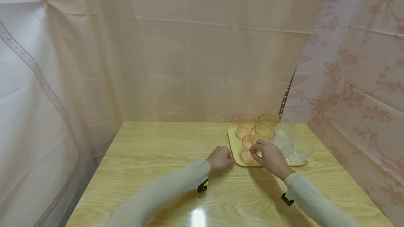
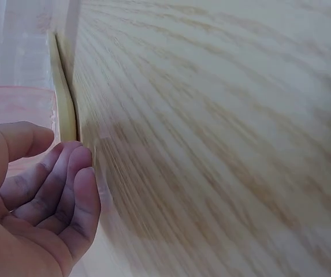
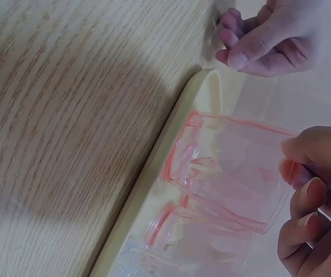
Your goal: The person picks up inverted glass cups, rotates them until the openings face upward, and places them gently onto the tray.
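Note:
My right hand [image 1: 269, 157] pinches the rim of a clear pink cup [image 1: 246, 153] between thumb and fingertips. In the right wrist view the pink cup [image 3: 229, 173] stands over the pale yellow tray [image 3: 153, 158], near its end. Beside the tray's front left corner, my left hand [image 1: 220, 157] has loosely curled fingers and holds nothing. The left wrist view puts the left fingertips [image 2: 84, 164] close to the rim of the tray [image 2: 67, 112]; whether they touch it I cannot tell.
On the tray also stand another pink cup [image 1: 245, 129], an amber cup [image 1: 267, 119], an orange-rimmed cup [image 1: 265, 133] and several colourless cups [image 1: 300, 151]. The wooden table [image 1: 164, 143] reaches to a hanging beige curtain [image 1: 202, 55] behind and a flowered one [image 1: 359, 90] at right.

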`<action>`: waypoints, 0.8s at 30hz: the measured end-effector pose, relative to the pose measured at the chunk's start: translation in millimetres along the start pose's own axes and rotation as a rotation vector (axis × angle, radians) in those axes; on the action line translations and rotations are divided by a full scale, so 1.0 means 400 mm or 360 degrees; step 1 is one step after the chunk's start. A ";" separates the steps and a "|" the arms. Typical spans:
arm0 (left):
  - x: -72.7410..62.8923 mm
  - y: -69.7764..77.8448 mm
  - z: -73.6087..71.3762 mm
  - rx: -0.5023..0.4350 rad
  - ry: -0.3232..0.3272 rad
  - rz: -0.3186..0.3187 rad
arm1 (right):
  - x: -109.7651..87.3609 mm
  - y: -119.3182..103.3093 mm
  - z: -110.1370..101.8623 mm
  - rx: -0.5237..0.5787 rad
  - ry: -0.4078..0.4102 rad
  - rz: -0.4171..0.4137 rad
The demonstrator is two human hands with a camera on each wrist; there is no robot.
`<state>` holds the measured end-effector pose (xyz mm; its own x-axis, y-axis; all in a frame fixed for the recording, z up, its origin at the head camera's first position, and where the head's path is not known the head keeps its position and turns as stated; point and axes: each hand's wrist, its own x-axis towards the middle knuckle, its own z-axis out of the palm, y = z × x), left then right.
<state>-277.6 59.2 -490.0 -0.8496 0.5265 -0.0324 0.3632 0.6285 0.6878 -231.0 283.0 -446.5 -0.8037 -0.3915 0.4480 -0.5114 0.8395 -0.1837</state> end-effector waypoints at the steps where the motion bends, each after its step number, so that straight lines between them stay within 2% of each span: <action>1: 0.001 0.000 0.002 -0.0001 0.0004 0.0003 | 0.000 -0.001 0.001 0.0003 0.0000 0.0000; 10: 0.003 -0.013 0.014 0.0073 0.0041 -0.0020 | 0.016 -0.011 0.016 0.0023 0.0000 -0.0019; 18: 0.000 -0.008 0.006 0.0039 0.0060 -0.0074 | 0.029 -0.015 0.018 0.0027 -0.0003 -0.0022; 24: -0.006 -0.018 -0.007 0.0089 0.0066 -0.0021 | 0.035 -0.017 0.020 0.0066 -0.0041 0.0001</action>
<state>-279.4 51.9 -493.0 -0.8691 0.4945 -0.0104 0.3715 0.6667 0.6461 -241.1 268.7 -445.8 -0.8113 -0.4010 0.4255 -0.5227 0.8235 -0.2205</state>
